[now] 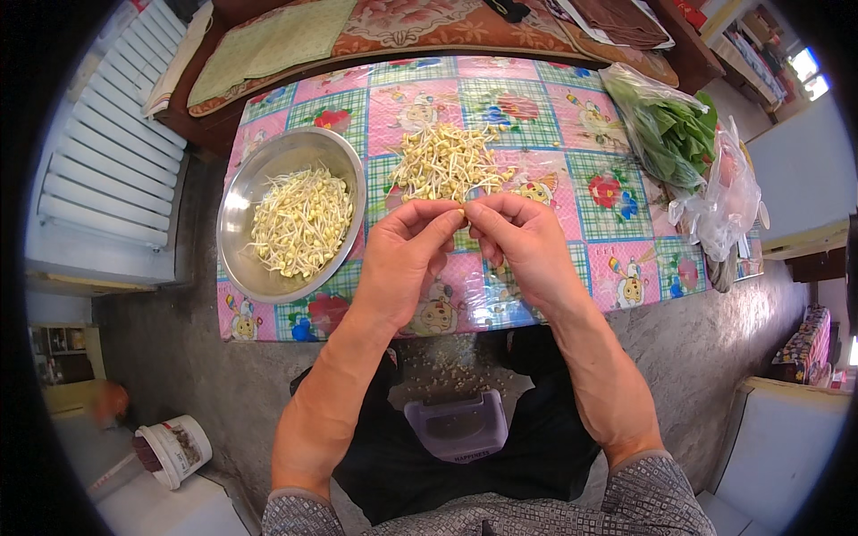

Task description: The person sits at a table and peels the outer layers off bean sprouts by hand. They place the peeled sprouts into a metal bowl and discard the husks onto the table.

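My left hand (412,258) and my right hand (519,241) meet at the fingertips over the near side of a loose pile of bean sprouts (449,161). Thumbs and forefingers of both hands pinch a small yellowish piece, apparently a bean sprout (462,213), between them; most of it is hidden by the fingers. To the left of my hands, a wide stainless steel bowl (236,258) holds many more bean sprouts (301,221). Pile and bowl both rest on a table with a patterned plastic tablecloth (606,194).
Clear plastic bags, one with leafy greens (680,130), another with reddish contents (727,181), lie at the table's right edge. A purple plastic container (459,429) sits below the near edge, with small scraps (449,368) on the floor beyond. A couch (402,27) borders the far side.
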A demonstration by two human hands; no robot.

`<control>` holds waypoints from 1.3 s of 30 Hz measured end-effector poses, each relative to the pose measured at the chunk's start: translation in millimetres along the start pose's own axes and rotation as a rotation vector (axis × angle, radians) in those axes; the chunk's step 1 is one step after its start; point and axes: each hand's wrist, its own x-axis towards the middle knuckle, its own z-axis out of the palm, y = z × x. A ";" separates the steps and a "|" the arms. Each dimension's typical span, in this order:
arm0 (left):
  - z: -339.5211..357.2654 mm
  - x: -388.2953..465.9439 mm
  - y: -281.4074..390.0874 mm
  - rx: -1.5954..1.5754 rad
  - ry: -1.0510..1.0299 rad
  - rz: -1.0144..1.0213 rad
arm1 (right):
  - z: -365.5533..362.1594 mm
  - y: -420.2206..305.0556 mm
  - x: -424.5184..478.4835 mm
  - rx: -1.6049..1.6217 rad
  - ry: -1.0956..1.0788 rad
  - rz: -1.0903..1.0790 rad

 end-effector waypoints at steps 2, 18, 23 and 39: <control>0.4 -0.9 0.9 0.044 0.020 0.006 | 0.3 1.5 0.4 0.007 0.008 0.001; -1.3 -1.6 3.5 0.048 0.005 -0.022 | -7.3 -1.3 1.1 0.163 -0.102 0.115; -2.0 -0.6 1.6 0.030 -0.019 -0.058 | -11.2 -5.4 1.0 0.194 -0.077 0.128; 5.2 -14.0 10.0 0.244 -0.158 -0.123 | -7.8 -7.0 -8.2 -0.036 -0.118 0.046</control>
